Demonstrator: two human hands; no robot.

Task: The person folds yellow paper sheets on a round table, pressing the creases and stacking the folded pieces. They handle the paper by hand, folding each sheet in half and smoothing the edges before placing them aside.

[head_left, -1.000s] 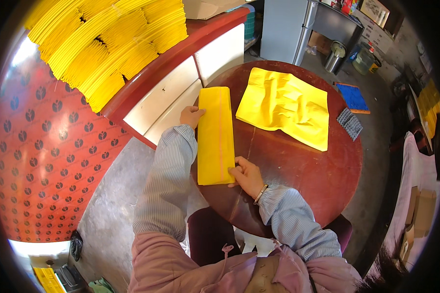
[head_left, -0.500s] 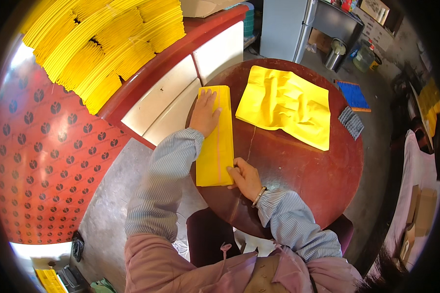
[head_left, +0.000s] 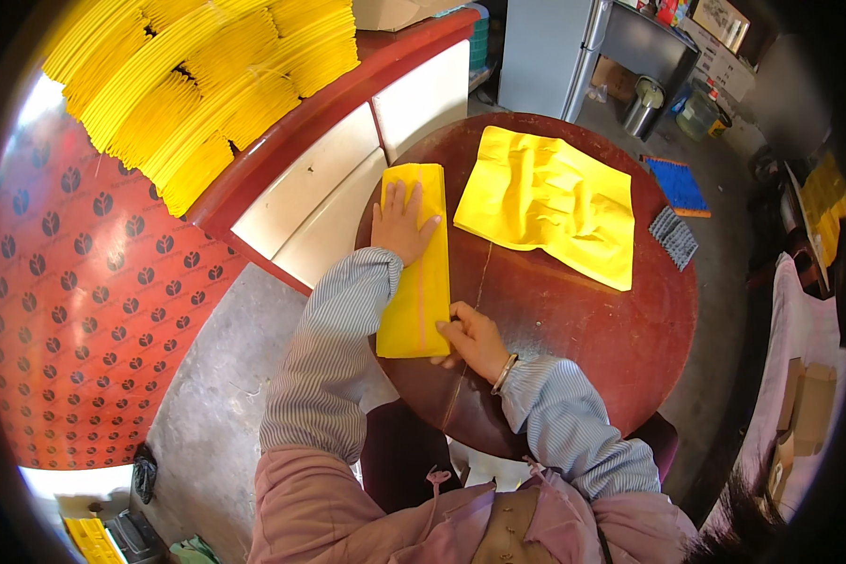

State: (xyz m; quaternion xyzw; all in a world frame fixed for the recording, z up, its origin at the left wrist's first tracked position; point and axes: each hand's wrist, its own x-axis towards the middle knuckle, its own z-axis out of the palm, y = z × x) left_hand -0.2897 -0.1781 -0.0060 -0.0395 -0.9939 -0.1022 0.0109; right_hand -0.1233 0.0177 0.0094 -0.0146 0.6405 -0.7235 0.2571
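A long, narrow folded piece of yellow paper point(head_left: 412, 310) with a pale pink line down its length lies at the left side of the round dark-red table point(head_left: 583, 329). My left hand point(head_left: 404, 226) presses flat on its upper half, fingers spread. At the lower right edge my right hand point(head_left: 475, 340), with a bracelet at the wrist, pinches the paper, thumb on top; the other fingertips are partly hidden. A wider, creased yellow sheet or stack of sheets point(head_left: 547, 202) rests on the far right of the table, apart from both hands.
Bundled yellow folded paper point(head_left: 197, 85) is piled on a red-edged cabinet point(head_left: 338, 183) at the far left. A grey knitted pad point(head_left: 674, 238) sits at the table's right rim. Beyond stand a fridge point(head_left: 540, 56) and a metal bin point(head_left: 643, 108); a blue mat point(head_left: 679, 186) lies on the floor.
My left hand has slid slightly toward me and to the right along the folded paper, its fingers spreading wider. My right hand stays at the lower edge.
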